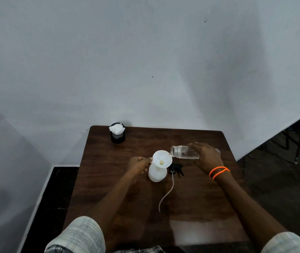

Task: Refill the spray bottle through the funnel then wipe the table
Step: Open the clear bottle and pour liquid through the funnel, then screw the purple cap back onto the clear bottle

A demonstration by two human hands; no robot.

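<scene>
One white plastic spray bottle (156,174) stands near the middle of the dark brown wooden table (200,198), with a white plastic funnel (162,159) seated in its neck. The left hand (138,165), at the bottle's nine o'clock, pinches the funnel's rim tab. The right hand (206,157), at three o'clock, grips a clear glass jar (183,152) tipped sideways, its mouth at the funnel's edge. Just beside the bottle lies the black trigger sprayer head (177,168), its tube trailing toward six o'clock. At eleven o'clock, near the table's far edge, a black cup holding white tissue (117,133) stands.
</scene>
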